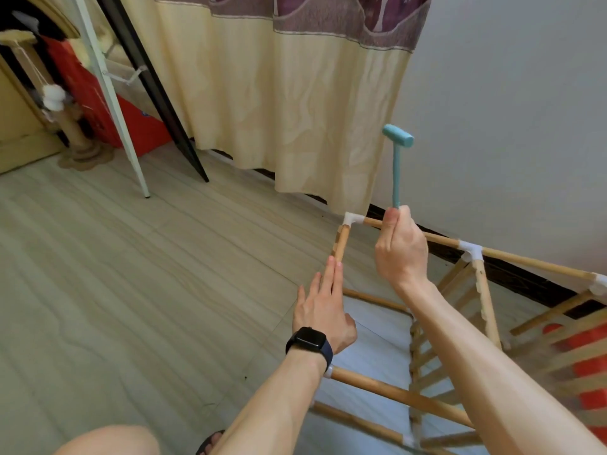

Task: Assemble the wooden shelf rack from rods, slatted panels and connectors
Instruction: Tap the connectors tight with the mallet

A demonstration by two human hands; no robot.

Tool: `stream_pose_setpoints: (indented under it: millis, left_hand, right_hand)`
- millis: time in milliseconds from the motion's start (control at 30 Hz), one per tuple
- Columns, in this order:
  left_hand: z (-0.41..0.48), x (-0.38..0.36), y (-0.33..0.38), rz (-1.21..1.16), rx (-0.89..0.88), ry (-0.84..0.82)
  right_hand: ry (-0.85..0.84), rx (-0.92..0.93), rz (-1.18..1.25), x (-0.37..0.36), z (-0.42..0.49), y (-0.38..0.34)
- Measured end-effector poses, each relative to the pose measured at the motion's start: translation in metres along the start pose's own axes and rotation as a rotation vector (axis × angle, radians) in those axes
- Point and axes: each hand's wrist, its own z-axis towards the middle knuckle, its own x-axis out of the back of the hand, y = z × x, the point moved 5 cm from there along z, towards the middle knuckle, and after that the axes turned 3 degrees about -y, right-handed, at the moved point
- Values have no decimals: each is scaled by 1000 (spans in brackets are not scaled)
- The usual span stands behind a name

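Note:
The partly built wooden rack stands at the lower right, its rods joined by white connectors. A white corner connector (353, 219) caps the top front corner, with a short rod (341, 242) running down from it toward me. My left hand (323, 307) lies with straight fingers along that rod, a dark watch on its wrist. My right hand (399, 247) grips the handle of a light blue plastic hammer (397, 139), held upright above and just right of the corner connector. Slatted panels (427, 356) hang inside the frame.
A cream curtain (279, 110) and white wall stand close behind the rack. Two slanted poles (131, 149) lean at left, beside a red box (98, 103) and a cat scratching post (77, 136). Something red (588, 372) lies under the slats at right. My knee and sandal show at the bottom.

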Motion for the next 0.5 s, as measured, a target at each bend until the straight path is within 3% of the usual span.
stream_pose_setpoints:
  millis: [100, 133, 400, 500]
  left_hand:
    - [-1, 2, 1, -7, 10, 4]
    - [-1, 2, 1, -2, 8, 0]
    - [6, 5, -3, 28, -5, 22]
    - [8, 6, -3, 39, -12, 14]
  right_hand:
    - [-592, -274, -511, -36, -16, 31]
    - [-632, -310, -544, -35, -20, 37]
    - [-354, -283, -341, 38, -63, 47]
    - [-172, -299, -249, 79, -108, 68]
